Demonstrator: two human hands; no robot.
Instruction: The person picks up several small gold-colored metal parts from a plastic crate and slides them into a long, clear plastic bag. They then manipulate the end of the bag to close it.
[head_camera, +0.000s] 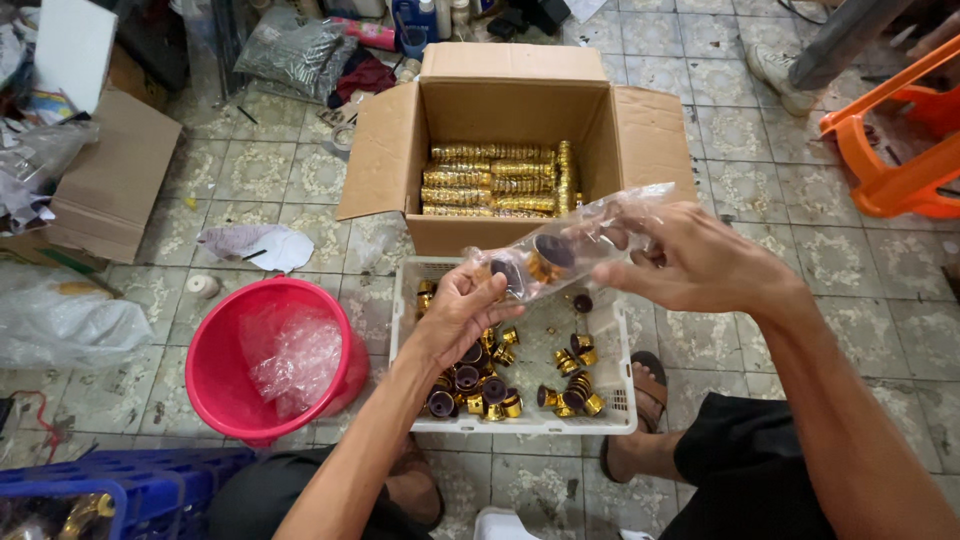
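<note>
A tiled floor (780, 200) with a pale flower pattern carries everything here, and it is crowded with boxes, bags and scraps. Both hands are raised over a white slotted basket (620, 400) that sits between the person's knees. The left hand (462, 310) is closed around the lower end of a clear plastic sleeve (570, 245), and the right hand (690, 262) pinches the upper end, so the sleeve runs slantwise between them, higher toward the right hand. Inside it a few gold caps with dark insides can be seen. Right below the hands, loose gold caps (570, 395) lie scattered in the basket, thickest under the left wrist. Beyond the hands stands an open cardboard box (512, 100), its flaps spread, holding packed rows of gold caps in sleeves. To the left of the left hand a red bucket (225, 370) with crumpled clear plastic touches the basket's side. A blue crate (150, 485) sits nearer the person on that side. Far to the right of the right hand is an orange plastic stool (890, 150); bare floor lies between it and the basket.
</note>
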